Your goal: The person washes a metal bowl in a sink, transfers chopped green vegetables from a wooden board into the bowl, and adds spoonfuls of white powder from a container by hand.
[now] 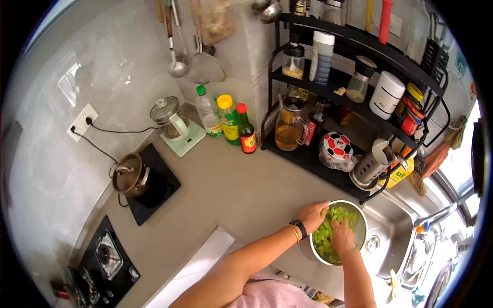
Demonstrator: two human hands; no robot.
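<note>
A round mesh strainer (360,229) with a pale rim stands at the counter's edge, beside the sink. Chopped green leafy vegetables (324,235) fill much of it. My left hand (314,216), with a black watch and a yellow bracelet at its wrist, grips the rim on the upper left side. Inside the strainer, my right hand (342,238) reaches down among the greens. Its fingertips are partly hidden by the leaves, so whether they pinch any is unclear.
Right of the strainer lies a steel sink (389,235). A black shelf rack (308,161) with jars and bottles rises behind. Further left are sauce bottles (246,133), a glass kettle (179,125), a lidded pot (131,177) on an induction plate (169,183) and a gas stove (106,258).
</note>
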